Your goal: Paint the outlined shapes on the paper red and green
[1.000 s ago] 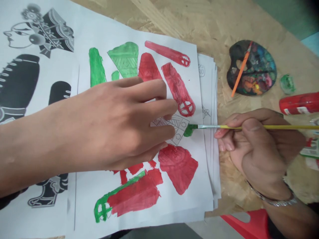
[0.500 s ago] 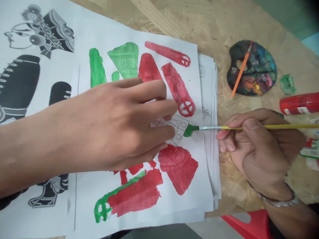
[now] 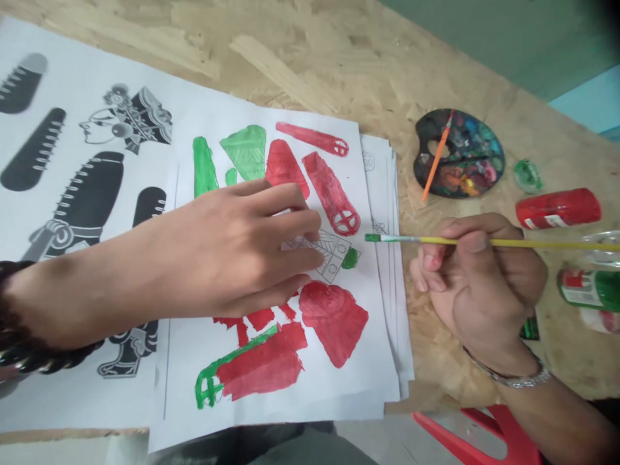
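My left hand (image 3: 252,248), with a dark beaded bracelet (image 3: 29,323) at the wrist, rests on a painted sheet of paper (image 3: 339,400). Its fingers are bent and spread apart, holding nothing, and cover part of the drawing. In my right hand (image 3: 479,278) a thin yellow paintbrush (image 3: 523,244) is pinched. The brush's green-coated tip is just right of a small green patch (image 3: 349,258) on an outlined, mostly unpainted figure. Around it lie red-painted shapes (image 3: 334,316) and green-painted shapes (image 3: 247,152).
A paint palette (image 3: 477,152) with an orange brush (image 3: 438,155) across it lies at upper right. Near it are a small green-stained cup (image 3: 527,175), a red paint bottle (image 3: 557,208) and a green bottle (image 3: 588,289). A sheet with black printed figures (image 3: 90,194) extends left. A red stool (image 3: 518,439) stands below.
The brush tip has lifted away rightward from the green patch, which now shows in full. The view has shifted, revealing more of the left sheet and the bracelet.
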A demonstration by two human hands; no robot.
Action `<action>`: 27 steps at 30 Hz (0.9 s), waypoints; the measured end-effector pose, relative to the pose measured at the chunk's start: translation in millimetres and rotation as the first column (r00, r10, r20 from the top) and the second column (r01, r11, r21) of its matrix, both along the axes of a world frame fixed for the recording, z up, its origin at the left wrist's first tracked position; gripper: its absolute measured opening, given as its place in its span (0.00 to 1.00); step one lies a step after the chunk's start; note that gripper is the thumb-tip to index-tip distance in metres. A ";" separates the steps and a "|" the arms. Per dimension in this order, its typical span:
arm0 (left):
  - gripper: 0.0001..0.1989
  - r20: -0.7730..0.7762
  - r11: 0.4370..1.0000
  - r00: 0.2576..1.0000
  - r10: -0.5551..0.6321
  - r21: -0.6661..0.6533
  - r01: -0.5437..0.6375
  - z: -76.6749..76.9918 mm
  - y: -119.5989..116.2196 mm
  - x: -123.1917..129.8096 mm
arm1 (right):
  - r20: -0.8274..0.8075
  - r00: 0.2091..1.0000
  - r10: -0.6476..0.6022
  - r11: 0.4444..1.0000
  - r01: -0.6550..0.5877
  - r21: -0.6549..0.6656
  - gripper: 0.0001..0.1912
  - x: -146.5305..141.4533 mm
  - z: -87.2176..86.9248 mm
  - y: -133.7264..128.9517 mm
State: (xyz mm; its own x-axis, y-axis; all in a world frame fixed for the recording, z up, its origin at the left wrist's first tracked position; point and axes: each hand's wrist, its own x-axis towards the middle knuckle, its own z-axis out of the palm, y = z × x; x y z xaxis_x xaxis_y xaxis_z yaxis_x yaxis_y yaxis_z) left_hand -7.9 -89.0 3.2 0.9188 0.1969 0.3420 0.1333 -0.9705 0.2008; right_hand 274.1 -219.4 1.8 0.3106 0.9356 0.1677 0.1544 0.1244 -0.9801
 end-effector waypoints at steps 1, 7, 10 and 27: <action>0.16 -0.017 0.998 0.999 -0.032 0.060 0.033 -0.5 -0.8 -1.1 | 0.011 1.000 -0.002 1.000 0.002 -0.011 0.07 0.5 -0.7 -1.8; 0.13 -0.027 0.985 0.999 -0.036 0.166 0.040 -3.2 -3.7 -4.4 | 0.003 0.995 0.101 0.995 -0.101 -0.005 0.04 2.4 -3.0 -6.4; 0.14 0.010 0.983 0.999 -0.047 0.178 0.044 -1.1 -3.7 -3.5 | -0.030 0.989 0.142 0.990 -0.143 -0.003 0.04 1.1 -2.8 -5.2; 0.12 0.023 0.985 0.999 -0.032 0.171 0.027 1.1 -2.9 -4.8 | 0.073 0.996 0.056 0.997 -0.060 0.046 0.08 -3.4 -7.8 -7.0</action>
